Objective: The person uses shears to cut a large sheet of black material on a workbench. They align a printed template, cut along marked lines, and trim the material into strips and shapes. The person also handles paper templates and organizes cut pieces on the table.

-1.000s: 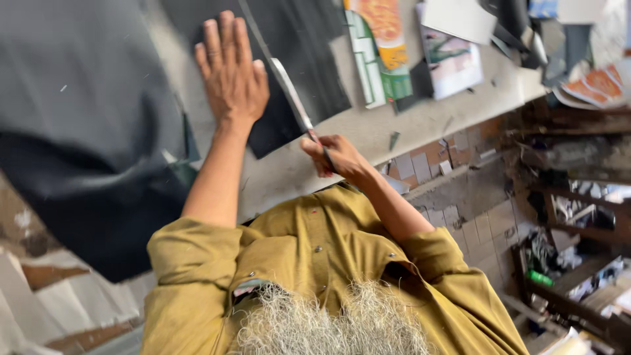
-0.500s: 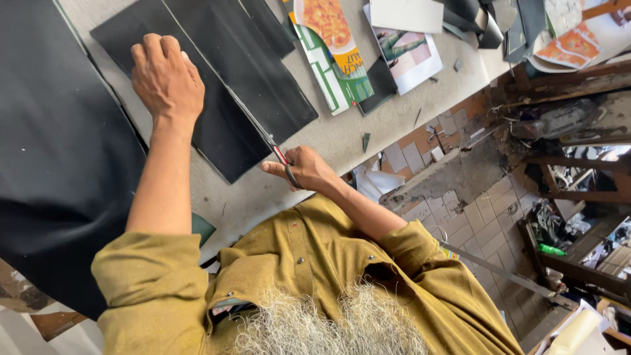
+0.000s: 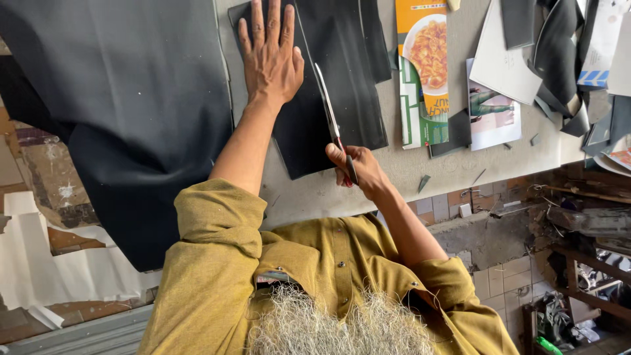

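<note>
on the grey bench (image 3: 460,164), left hand (image 3: 269,59) flattens a matte black sheet (image 3: 342,98); right hand (image 3: 358,171) closed round scissors (image 3: 332,118).

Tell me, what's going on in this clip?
A person in a mustard shirt is cutting a black sheet on a grey table. The left hand lies flat on the sheet, holding it down. The right hand grips scissors whose blades run up across the sheet. A larger black sheet hangs over the table's left edge. Printed cartons and black scraps lie to the right.
</note>
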Tool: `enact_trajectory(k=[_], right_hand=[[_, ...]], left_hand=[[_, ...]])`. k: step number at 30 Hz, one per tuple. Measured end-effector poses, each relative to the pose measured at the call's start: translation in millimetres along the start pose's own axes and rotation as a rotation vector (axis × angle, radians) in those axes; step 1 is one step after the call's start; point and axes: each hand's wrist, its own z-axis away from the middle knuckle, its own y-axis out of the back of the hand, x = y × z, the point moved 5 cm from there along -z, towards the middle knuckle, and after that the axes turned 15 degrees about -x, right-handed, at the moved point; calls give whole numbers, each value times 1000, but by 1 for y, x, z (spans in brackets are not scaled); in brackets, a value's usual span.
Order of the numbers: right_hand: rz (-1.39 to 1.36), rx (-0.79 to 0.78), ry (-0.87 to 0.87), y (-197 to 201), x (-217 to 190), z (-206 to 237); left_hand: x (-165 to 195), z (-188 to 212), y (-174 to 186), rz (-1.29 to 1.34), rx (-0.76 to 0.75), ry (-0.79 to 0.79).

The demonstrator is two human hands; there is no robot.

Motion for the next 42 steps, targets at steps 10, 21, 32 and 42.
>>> enact_trajectory(k=[10,21,32,42], right_hand=[[38,40,-32,1,-10,-6],[72,21,22,9,-46,-39],[34,24,43,19,-72,-68],[76,50,64,19,-84,-78]], left_hand=[[1,1,-3,17,-21,12],[5,2,8,66,-96,35],[8,7,20,67,-192,72],[3,7,12,87,-209,88]])
